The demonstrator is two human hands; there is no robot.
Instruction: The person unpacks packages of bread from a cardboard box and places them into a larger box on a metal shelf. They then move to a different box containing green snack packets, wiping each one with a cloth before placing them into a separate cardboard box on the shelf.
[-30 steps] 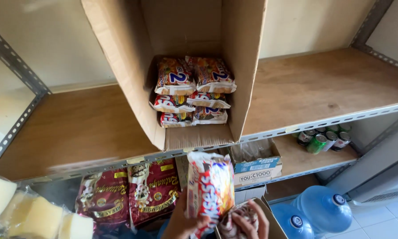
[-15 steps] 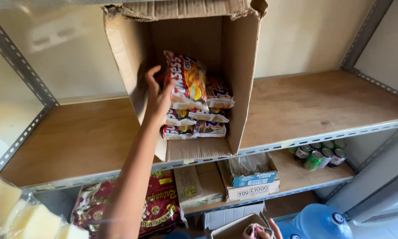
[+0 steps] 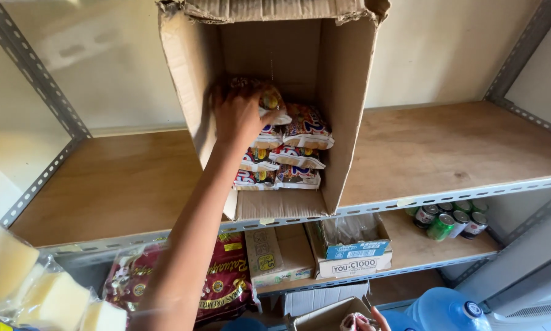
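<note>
A tall cardboard box lies on its side on the wooden shelf, its mouth facing me. Inside, colourful snack packets lie in two stacks. My left hand reaches deep into the box, its fingers closed on the top packet of the left stack. Only the fingertips of my right hand show at the bottom edge, next to a packet in an open carton below. Its grip is hidden.
On the lower shelf are red bags, two small cartons and several drink cans. A blue water bottle stands at the bottom right. Pale yellow wrapped blocks sit at the left. Slotted metal uprights frame the shelf.
My left hand lifted a packet from below, carried it up into the box and now presses it onto the left stack. My right hand dropped to the lower carton.
</note>
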